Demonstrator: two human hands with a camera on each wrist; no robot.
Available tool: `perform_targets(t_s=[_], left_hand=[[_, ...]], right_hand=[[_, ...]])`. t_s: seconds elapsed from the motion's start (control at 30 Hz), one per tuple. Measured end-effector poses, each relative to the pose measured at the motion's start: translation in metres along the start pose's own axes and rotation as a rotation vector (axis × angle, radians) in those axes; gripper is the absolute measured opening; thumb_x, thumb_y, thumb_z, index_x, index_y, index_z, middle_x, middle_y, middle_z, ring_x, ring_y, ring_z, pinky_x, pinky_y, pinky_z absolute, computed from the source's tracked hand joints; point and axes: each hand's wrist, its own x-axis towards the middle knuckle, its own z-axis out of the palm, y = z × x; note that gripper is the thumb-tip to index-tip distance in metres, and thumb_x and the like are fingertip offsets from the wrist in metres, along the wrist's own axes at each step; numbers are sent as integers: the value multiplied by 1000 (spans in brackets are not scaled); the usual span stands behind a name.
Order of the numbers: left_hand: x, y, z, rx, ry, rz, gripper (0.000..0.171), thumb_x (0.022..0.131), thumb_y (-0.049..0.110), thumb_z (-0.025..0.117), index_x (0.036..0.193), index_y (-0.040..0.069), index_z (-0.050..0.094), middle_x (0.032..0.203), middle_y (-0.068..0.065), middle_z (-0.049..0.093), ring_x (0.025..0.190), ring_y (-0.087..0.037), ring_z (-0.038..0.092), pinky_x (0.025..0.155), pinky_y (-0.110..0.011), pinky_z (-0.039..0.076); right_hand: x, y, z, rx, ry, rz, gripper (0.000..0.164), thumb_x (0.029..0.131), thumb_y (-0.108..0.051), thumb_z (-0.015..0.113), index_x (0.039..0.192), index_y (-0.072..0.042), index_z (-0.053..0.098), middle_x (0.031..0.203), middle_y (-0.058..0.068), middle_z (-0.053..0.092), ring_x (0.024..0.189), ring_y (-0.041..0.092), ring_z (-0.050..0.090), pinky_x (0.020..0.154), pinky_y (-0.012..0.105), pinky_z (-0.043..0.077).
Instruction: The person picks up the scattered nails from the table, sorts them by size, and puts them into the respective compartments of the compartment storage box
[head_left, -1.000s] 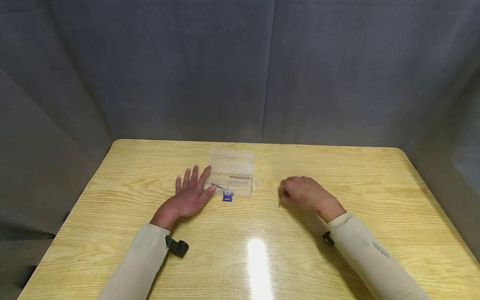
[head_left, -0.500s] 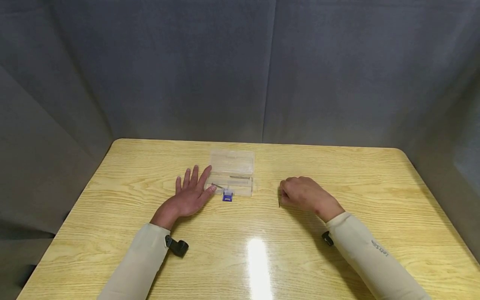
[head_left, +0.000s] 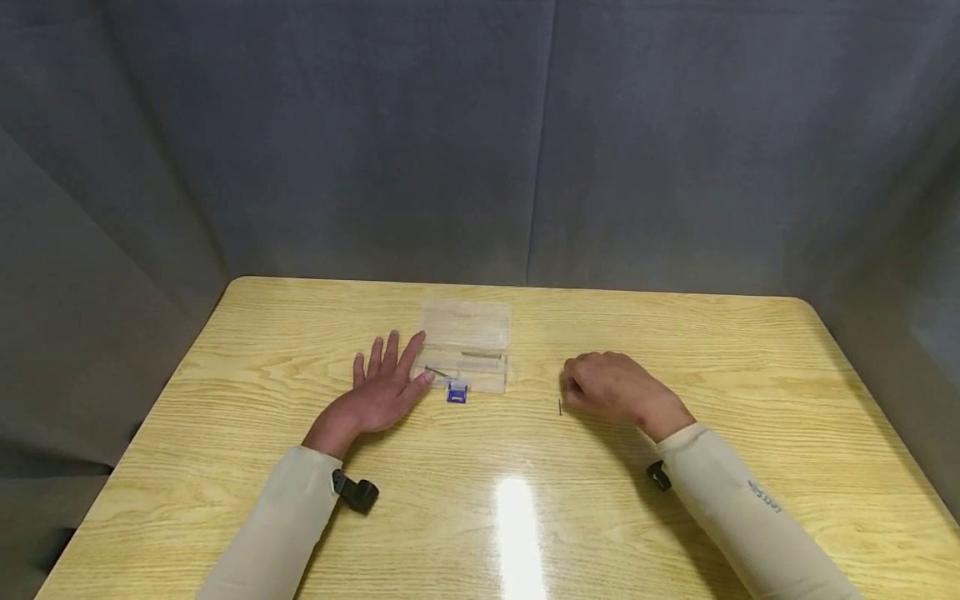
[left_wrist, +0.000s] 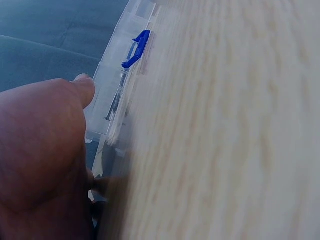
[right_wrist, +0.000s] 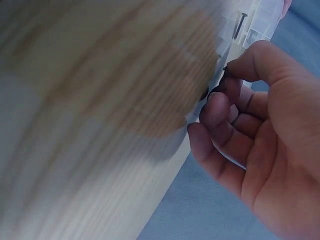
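Observation:
My left hand [head_left: 378, 400] lies spread beside a clear plastic box [head_left: 487, 385], thumb at the box's near left corner. The box's clear lid [head_left: 465, 323] is folded back behind it. A blue latch [head_left: 457, 393] hangs at its front, seen also as a blue clip [left_wrist: 137, 50] in the left wrist view. Inside lie one nail [head_left: 437, 372] at left and another nail [head_left: 481, 356] at the back. Right of the box, my right hand [head_left: 611, 387] is curled low over the table, pinching a small dark nail [head_left: 559, 407] that is mostly hidden by the fingers.
The wooden table [head_left: 450, 517] has rounded far corners and reflects a bright light near the front. Grey curtains [head_left: 375, 150] hang behind and at both sides. A black wrist camera [head_left: 356, 493] sits on the left sleeve.
Both hands and the box stay in place. At the right hand, less of the nail's upper part shows beside the fingers, which have shifted slightly.

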Motion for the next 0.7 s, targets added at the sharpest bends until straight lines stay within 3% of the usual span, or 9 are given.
perform_targets(t_s=[0.33,0.5,0.7], left_hand=[[-1,1,-2,0,-4,-7,69,114,43,29,166,12,-2,166,-29,-16,150,-45,-22,114,-64,-17],[0,2,-2,10,-9,-13,68,114,43,28,167,12,-1,166,-29,-16,150,-45,-22,114,-64,-17],[1,1,-1,12,-4,-16,69,113,44,29,167,12,-1,166,-28,-16,151,-45,-22,114,-64,-17]], right_hand=[[7,-11,-10,18,39,-32,30,96,-8,65,72,-18,50,66,-7,41,60,9,35,56,29,33],[14,-21,-17,5,61,-48,27,96,-10,69,76,-18,53,70,-7,46,61,10,39,56,29,36],[25,-33,-24,10,68,-69,25,96,-8,65,76,-18,53,71,-7,46,63,10,40,57,30,35]])
